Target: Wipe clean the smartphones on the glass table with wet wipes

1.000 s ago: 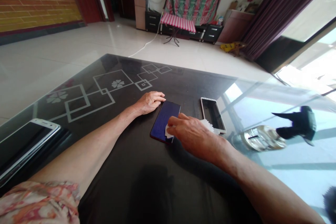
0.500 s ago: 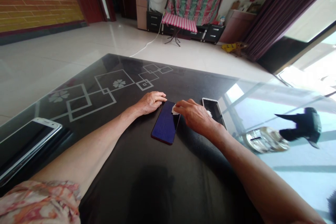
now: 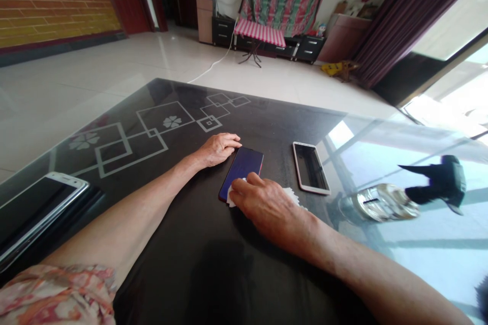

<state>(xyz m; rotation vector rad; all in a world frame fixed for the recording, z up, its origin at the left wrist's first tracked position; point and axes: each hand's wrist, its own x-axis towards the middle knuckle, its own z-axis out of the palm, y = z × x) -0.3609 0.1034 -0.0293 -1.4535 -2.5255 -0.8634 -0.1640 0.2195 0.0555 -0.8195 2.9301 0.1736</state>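
A smartphone with a dark blue screen [image 3: 246,161] lies face up on the black glossy table [image 3: 183,254]. My left hand [image 3: 221,149] rests at the phone's upper left edge, fingers stretched out and touching or nearly touching it. Over the lower end of the phone, my right hand [image 3: 267,203] presses a bunched white cloth [image 3: 292,195] with a jagged edge against the screen. Part of the cloth sticks out behind the hand. The hand and cloth hide the phone's lower right corner.
A second phone with a pale frame [image 3: 311,167] lies to the right. Beyond it is a clear spray bottle with a black nozzle [image 3: 389,203]. Another white-edged phone [image 3: 41,208] is at far left, by my forearm. A striped small table [image 3: 260,32] stands across the room.
My right hand has slid the cloth from the upper right of the phone's screen down to its lower end, uncovering the pale-framed phone. My left hand stays in place.
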